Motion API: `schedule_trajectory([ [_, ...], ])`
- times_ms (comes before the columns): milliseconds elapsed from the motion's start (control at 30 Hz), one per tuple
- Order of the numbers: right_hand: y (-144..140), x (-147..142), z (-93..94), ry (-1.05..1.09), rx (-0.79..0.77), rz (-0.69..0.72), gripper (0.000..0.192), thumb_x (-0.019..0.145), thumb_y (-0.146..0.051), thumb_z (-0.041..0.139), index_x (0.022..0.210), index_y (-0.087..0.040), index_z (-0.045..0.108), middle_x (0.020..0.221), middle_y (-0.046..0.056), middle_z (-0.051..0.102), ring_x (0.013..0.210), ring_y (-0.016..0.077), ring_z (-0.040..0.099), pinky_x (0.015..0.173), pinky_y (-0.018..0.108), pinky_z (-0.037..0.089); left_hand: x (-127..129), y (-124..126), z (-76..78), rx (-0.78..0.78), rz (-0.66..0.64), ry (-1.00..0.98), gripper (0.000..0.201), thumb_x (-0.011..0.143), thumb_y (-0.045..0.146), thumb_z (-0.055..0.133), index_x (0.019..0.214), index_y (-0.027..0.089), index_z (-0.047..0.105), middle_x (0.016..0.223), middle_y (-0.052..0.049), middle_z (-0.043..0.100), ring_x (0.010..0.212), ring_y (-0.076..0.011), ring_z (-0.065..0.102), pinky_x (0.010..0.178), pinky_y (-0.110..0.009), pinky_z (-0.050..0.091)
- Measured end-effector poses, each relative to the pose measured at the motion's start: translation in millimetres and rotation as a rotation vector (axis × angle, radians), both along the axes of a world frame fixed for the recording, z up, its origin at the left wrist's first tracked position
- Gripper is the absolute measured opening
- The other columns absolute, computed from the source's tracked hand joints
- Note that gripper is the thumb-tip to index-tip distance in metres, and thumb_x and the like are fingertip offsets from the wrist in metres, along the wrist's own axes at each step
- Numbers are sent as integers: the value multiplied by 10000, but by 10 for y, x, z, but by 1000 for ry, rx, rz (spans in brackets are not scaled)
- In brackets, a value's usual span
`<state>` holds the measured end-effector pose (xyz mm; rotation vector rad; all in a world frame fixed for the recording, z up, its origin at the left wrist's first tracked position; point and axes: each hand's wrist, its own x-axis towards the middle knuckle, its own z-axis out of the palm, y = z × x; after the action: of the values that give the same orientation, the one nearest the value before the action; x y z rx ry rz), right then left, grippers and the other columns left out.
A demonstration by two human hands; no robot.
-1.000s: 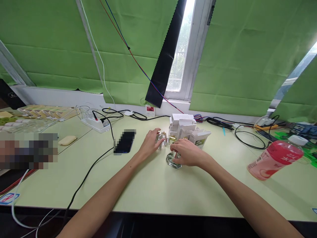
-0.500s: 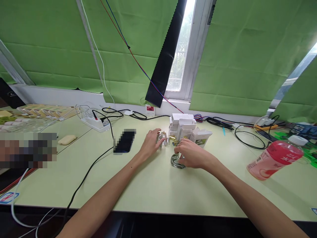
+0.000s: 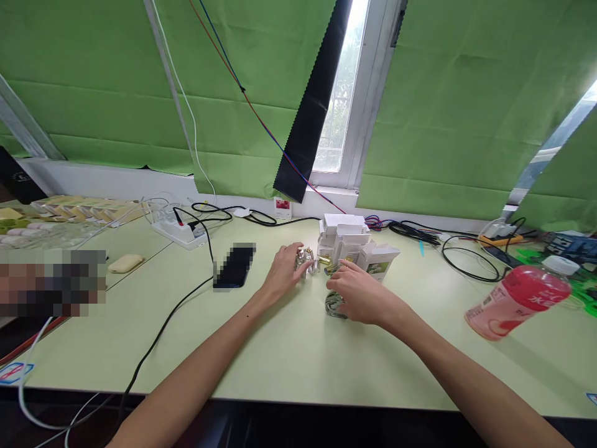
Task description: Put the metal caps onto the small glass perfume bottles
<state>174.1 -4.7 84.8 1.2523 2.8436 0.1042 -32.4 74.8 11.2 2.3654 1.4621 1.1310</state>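
My left hand [image 3: 282, 272] rests on the table at the centre, its thumb and fingers curved around a cluster of small shiny silver cylinders [image 3: 308, 260]. A few gold-coloured cylinders [image 3: 325, 260] lie just right of them, in front of the white boxes [image 3: 351, 238]. My right hand [image 3: 359, 294] is palm down in front of the boxes, fingers bent over a dark grey-green, coil-like object [image 3: 334, 305]. Part of that object and the fingertips are hidden under the hand, so its exact kind is unclear.
A pink-labelled drink bottle [image 3: 520, 298] stands at the right. A blurred phone [image 3: 234, 266] lies left of my left arm, near a black cable [image 3: 163, 330] and a white power strip [image 3: 180, 232]. Bundled black cables [image 3: 413, 231] lie along the wall. A cream-coloured case [image 3: 125, 263] sits farther left.
My right hand has shifted slightly toward me, and the coil-like object under it has moved a little to the right. My left hand stays around the silver cylinders.
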Motion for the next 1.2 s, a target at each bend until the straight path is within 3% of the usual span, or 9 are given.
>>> schedule_trajectory([
  [100, -100, -152, -4, 101, 98, 50, 82, 835, -198, 674, 901, -150, 666, 932, 95, 699, 986, 247, 616, 1091, 415, 348, -19, 25, 7, -15, -7, -17, 431, 888, 393, 611, 1257, 197, 506, 1078, -97, 637, 1060, -261, 578, 911, -392, 473],
  [167, -162, -291, -43, 141, 134, 78, 66, 894, -192, 604, 900, -149, 653, 919, 99, 693, 962, 245, 606, 962, 382, 429, -39, 42, 27, -34, -14, -29, 429, 881, 405, 614, 1247, 206, 511, 1045, -83, 642, 1028, -251, 588, 891, -378, 481],
  [333, -142, -606, -343, 181, 68, 111, 105, 927, -166, 544, 900, -141, 642, 893, 103, 682, 893, 235, 617, 791, 344, 453, -118, 62, 109, -106, -44, -57, 445, 856, 475, 626, 1205, 214, 531, 1059, -78, 654, 1017, -236, 611, 886, -364, 487],
  [533, 10, -737, -649, 287, 27, -47, 128, 947, -180, 511, 945, -149, 635, 1001, 114, 673, 981, 251, 606, 850, 353, 464, -228, 79, 175, -230, -84, -23, 592, 739, 479, 737, 1225, 228, 511, 1156, -79, 672, 1041, -250, 632, 905, -358, 481],
  [667, 16, -741, -637, 278, 18, -109, 168, 963, -186, 478, 990, -144, 639, 1035, 123, 671, 1019, 252, 599, 892, 351, 463, -266, 98, 178, -307, -102, -10, 691, 690, 505, 771, 1258, 231, 489, 1153, -79, 685, 1002, -255, 651, 875, -351, 491],
  [900, -5, -725, -646, 264, 37, -159, 170, 944, -136, 482, 971, -139, 650, 987, 137, 676, 980, 259, 608, 853, 360, 471, -271, 119, 146, -303, -97, 4, 713, 684, 528, 766, 1271, 244, 477, 1151, -80, 683, 1010, -263, 646, 864, -355, 493],
  [1033, 4, -738, -710, 402, 79, -182, 162, 927, -94, 476, 966, -135, 629, 998, 144, 653, 980, 258, 587, 880, 375, 476, -273, 117, 136, -288, -92, 10, 710, 686, 514, 763, 1276, 241, 478, 1121, -76, 689, 992, -259, 646, 874, -359, 490],
  [1200, 43, -790, -799, 651, 95, -234, 279, 885, -25, 452, 1127, -117, 555, 1095, 157, 573, 1036, 255, 561, 883, 374, 499, -274, 112, 140, -277, -91, 15, 666, 710, 484, 733, 1276, 235, 484, 1121, -78, 688, 998, -255, 642, 874, -354, 491],
])
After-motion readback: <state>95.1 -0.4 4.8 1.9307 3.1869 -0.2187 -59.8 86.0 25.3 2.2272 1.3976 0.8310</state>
